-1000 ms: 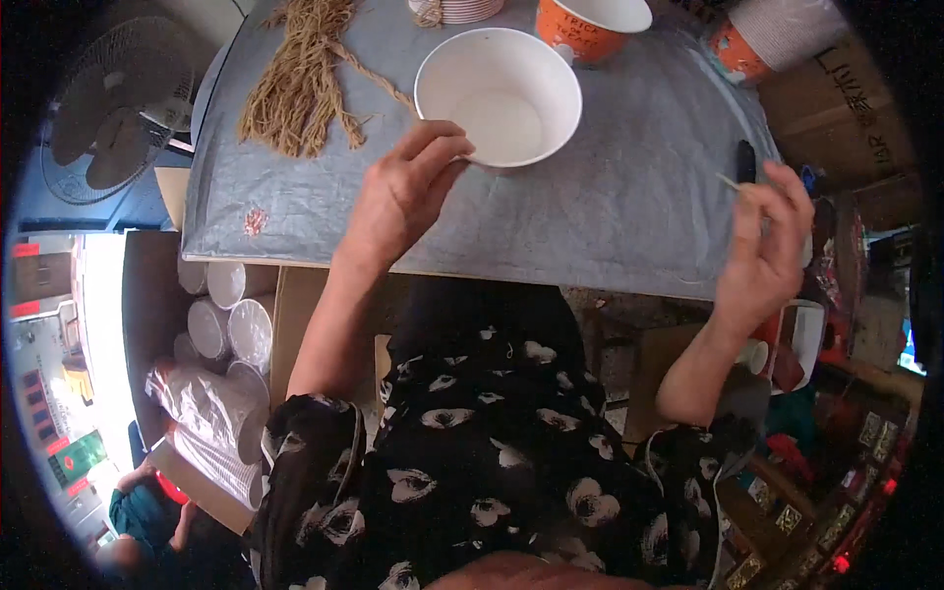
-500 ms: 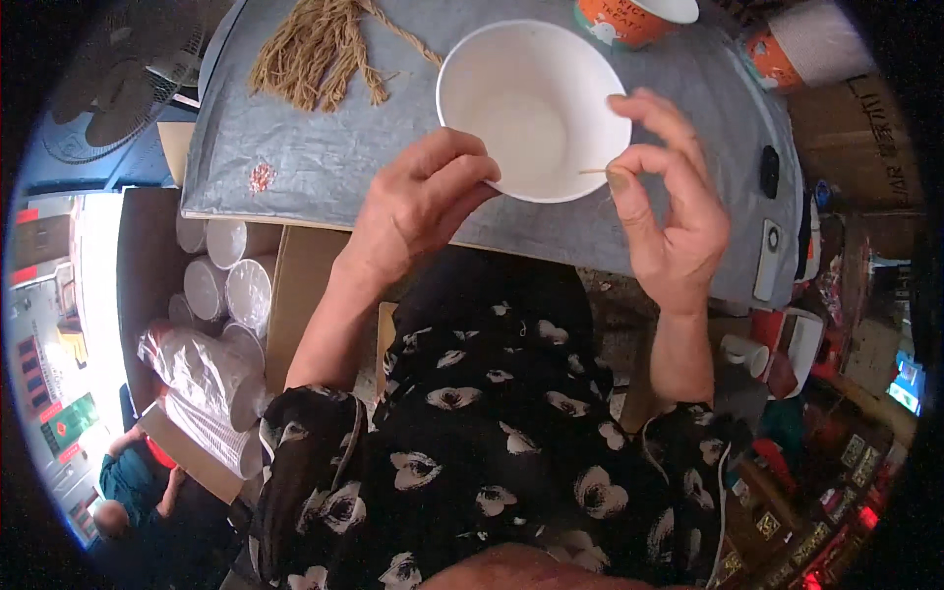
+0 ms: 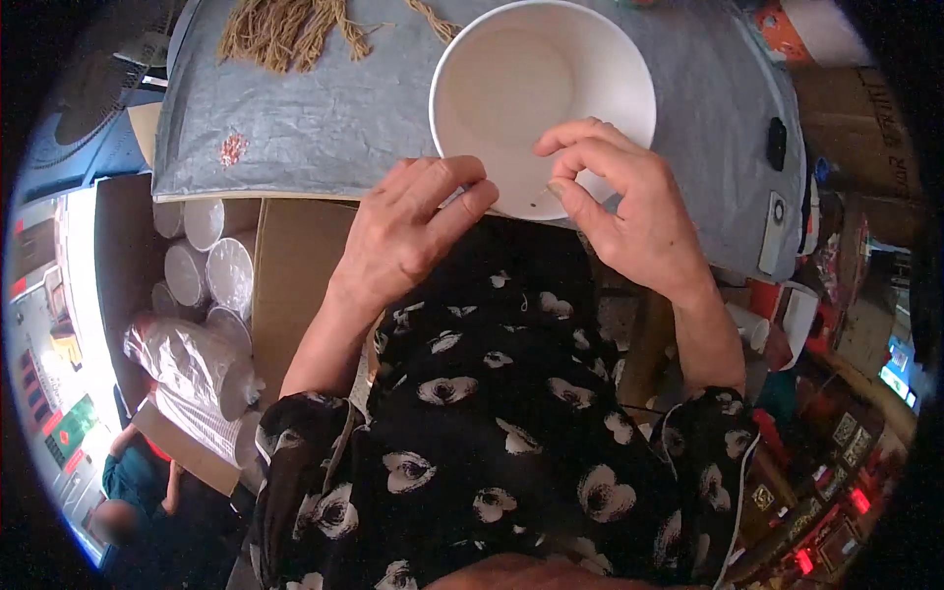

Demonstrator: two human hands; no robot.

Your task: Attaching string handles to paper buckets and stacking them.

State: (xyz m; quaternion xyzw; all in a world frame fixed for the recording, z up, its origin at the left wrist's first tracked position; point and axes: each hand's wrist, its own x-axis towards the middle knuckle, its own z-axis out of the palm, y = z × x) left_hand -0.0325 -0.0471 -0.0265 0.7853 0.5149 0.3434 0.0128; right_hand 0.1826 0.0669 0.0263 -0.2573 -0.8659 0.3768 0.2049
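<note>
A large white paper bucket [image 3: 516,74] lies tilted at the table's near edge, its open mouth facing me. My left hand [image 3: 408,231] is closed at the near left of its rim, with fingertips partly hidden. My right hand [image 3: 624,202] hovers over the near right of the mouth, thumb and forefinger drawn together; whatever lies between them is too small to make out. A small dark hole [image 3: 534,205] shows in the bucket's near wall, between my hands. Beyond the bucket on the left is a bundle of tan twine [image 3: 285,31], a length of it [image 3: 433,20] running toward the bucket.
The grey-covered table [image 3: 324,123] carries red-and-white bits [image 3: 233,149] at left, plus a black object [image 3: 777,145] and a white device [image 3: 773,234] at right. Below left, a cardboard box [image 3: 192,454] holds several wrapped white buckets [image 3: 187,273]. A person [image 3: 138,492] is at far lower left.
The bucket has come nearer and its mouth shows larger. My right hand has moved left and inward over it; the thin tan strand seen in its fingers no longer shows. The small hole is now visible.
</note>
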